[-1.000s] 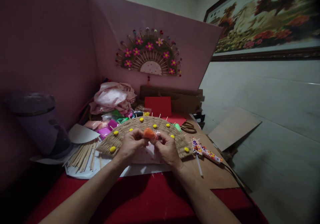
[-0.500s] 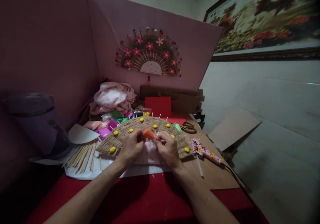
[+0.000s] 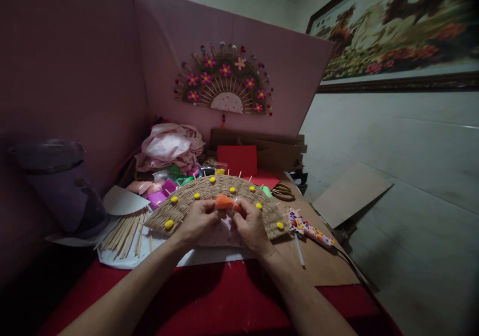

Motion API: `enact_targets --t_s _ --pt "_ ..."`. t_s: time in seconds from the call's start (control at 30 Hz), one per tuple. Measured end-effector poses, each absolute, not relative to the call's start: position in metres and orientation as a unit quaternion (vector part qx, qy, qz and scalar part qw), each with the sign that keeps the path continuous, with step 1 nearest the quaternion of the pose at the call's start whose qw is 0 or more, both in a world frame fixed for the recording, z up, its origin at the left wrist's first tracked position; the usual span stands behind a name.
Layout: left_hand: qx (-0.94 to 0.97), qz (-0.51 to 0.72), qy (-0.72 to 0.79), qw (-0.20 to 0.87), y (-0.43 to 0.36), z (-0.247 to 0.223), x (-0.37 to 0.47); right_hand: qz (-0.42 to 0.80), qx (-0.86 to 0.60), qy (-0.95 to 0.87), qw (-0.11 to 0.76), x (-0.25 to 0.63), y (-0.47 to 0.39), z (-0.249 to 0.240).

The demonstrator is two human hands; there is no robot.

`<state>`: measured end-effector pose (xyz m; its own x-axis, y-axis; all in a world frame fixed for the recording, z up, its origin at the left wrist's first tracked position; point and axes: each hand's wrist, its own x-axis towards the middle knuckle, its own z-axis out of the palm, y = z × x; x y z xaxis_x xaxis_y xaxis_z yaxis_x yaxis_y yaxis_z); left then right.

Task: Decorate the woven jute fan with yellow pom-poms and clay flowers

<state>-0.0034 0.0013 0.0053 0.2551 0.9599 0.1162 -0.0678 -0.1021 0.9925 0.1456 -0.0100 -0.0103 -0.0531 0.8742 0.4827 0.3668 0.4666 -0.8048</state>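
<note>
Between my hands, above a twine-woven fan [image 3: 217, 185] dotted with yellow clay pieces, is a lump of orange clay [image 3: 223, 202] in a clear plastic wrapper. My left hand [image 3: 198, 220] pinches the clay's left side. On the other side, my right hand [image 3: 251, 222] grips the wrapper at the clay's right end. Beneath my hands, pink patterned cloth covers the fan's base; the hands partly hide it. Thin stick ends poke out along the fan's upper edge.
Wooden sticks [image 3: 121, 236] lie left of the fan on white paper. A flower-patterned glue gun [image 3: 310, 229] rests on cardboard at right, its cord trailing off. Scissors [image 3: 283, 192], red card [image 3: 237, 160] and crumpled pink cloth [image 3: 170, 146] sit behind. A purple-tinted container [image 3: 63, 191] stands at far left.
The orange clay has shifted slightly and shows as a broader lump between my fingers. Both hands stay in nearly the same place; the view has moved a little.
</note>
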Motion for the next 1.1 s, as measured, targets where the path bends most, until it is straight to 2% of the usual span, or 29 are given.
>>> enact_targets --t_s 0.17,0.3,0.37,0.5,0.67,0.77,0.93,1.1 --pt "0.654 0.480 0.422 0.405 0.003 0.005 -0.006 0.166 -0.482 -0.704 0.494 0.147 -0.014 -0.005" --pt "0.685 0.479 0.458 0.302 0.004 0.006 -0.010 0.172 -0.473 -0.693 0.516 0.149 -0.014 -0.003" --pt "0.675 0.480 0.464 0.314 0.005 0.004 -0.011 0.210 -0.458 -0.677 0.536 0.150 -0.013 -0.003" --pt "0.625 0.483 0.435 0.432 0.009 0.000 -0.012 0.311 -0.416 -0.637 0.569 0.148 -0.011 -0.002" --pt "0.602 0.482 0.388 0.504 0.007 0.000 -0.007 0.381 -0.412 -0.618 0.550 0.144 -0.010 -0.006" --pt "0.625 0.467 0.394 0.486 0.004 0.000 -0.004 0.329 -0.438 -0.638 0.542 0.145 -0.009 -0.009" --pt "0.645 0.488 0.445 0.384 0.004 -0.003 -0.004 0.156 -0.461 -0.695 0.529 0.150 -0.012 -0.001" --pt "0.622 0.507 0.440 0.402 0.007 -0.002 -0.009 0.114 -0.465 -0.693 0.540 0.154 -0.012 0.002"
